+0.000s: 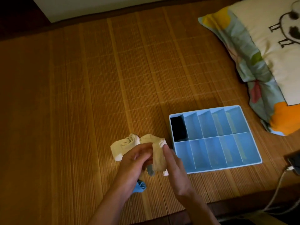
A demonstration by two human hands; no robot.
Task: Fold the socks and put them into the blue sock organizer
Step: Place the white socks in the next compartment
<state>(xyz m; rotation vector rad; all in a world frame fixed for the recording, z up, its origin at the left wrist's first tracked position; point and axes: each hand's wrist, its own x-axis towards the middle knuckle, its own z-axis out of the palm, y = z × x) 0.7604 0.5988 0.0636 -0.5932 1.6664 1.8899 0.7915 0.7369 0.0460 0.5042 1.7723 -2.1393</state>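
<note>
A cream sock (158, 153) hangs between my two hands just left of the blue sock organizer (253, 143). My left hand (134, 161) grips it with curled fingers. My right hand (176, 169) pinches its right side, fingers fairly straight. A second cream sock (123, 145) lies crumpled on the mat behind my left hand. A blue sock (140, 187) peeks out under my left wrist. The organizer has ten compartments; a dark sock (178, 127) fills the far-left one.
Everything sits on a bamboo mat (97, 78). A patterned pillow (259, 54) lies at the far right, close behind the organizer. A phone (293, 159) with a white cable (276, 197) rests at the right edge. The mat's front edge runs just below my wrists.
</note>
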